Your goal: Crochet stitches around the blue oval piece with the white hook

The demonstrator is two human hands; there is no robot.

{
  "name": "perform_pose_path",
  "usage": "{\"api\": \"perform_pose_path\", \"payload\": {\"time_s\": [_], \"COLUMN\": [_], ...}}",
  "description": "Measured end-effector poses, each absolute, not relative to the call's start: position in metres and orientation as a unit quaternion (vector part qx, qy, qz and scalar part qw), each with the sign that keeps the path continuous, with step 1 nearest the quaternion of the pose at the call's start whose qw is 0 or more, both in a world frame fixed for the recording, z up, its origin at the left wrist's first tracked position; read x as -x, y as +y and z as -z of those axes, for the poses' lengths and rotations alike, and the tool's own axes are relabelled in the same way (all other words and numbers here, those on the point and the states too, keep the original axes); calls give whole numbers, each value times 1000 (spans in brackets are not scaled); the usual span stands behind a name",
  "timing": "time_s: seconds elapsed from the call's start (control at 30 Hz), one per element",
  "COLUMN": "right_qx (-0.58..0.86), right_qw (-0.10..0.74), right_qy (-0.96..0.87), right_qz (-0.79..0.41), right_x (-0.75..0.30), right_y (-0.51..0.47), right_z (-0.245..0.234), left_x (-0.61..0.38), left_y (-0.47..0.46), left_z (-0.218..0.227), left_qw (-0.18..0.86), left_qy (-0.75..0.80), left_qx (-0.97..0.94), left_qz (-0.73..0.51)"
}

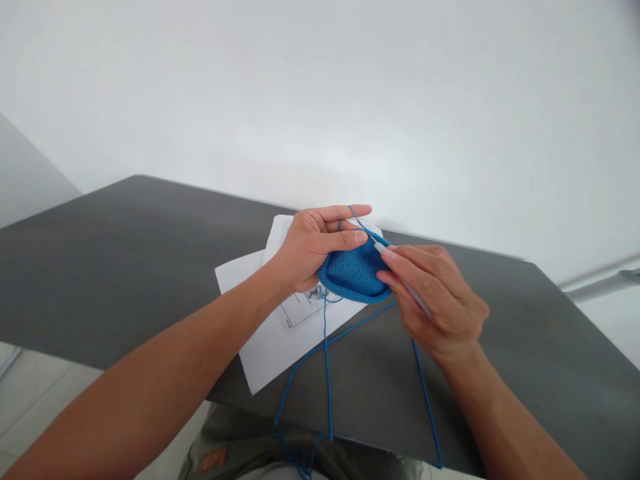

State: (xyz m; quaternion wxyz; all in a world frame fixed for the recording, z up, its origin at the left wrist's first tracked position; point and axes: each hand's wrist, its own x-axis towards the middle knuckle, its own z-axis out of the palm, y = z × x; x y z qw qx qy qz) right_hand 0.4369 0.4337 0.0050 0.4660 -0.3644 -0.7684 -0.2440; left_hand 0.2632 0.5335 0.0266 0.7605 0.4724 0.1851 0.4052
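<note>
A round blue crochet piece [359, 270] with a raised rim is held up over the table. My left hand [313, 243] pinches its upper left edge between thumb and fingers, the index finger stretched out with blue yarn [353, 213] looped over it. In my right hand [437, 293] is a crochet hook [380, 247] with a light grey handle, gripped like a pen. The hook's tip meets the upper right edge of the piece, close to my left thumb; the stitch there is too small to make out.
White printed sheets [265, 357] lie beneath my hands on the dark grey table [125, 267]. Loose strands of blue yarn [327, 373] run over the table's front edge to my lap [240, 440]. A white wall [320, 100] stands behind the table.
</note>
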Motion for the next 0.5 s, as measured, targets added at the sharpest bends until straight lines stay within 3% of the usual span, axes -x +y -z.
{"api": "perform_pose_path", "payload": {"time_s": [0.5], "right_qx": [365], "right_qw": [401], "right_qy": [-798], "right_qz": [265], "right_x": [-447], "right_y": [432], "right_z": [-9], "left_x": [-260], "left_y": [545], "left_z": [-23], "left_qw": [686], "left_qy": [244], "left_qx": [-543], "left_qz": [-418]}}
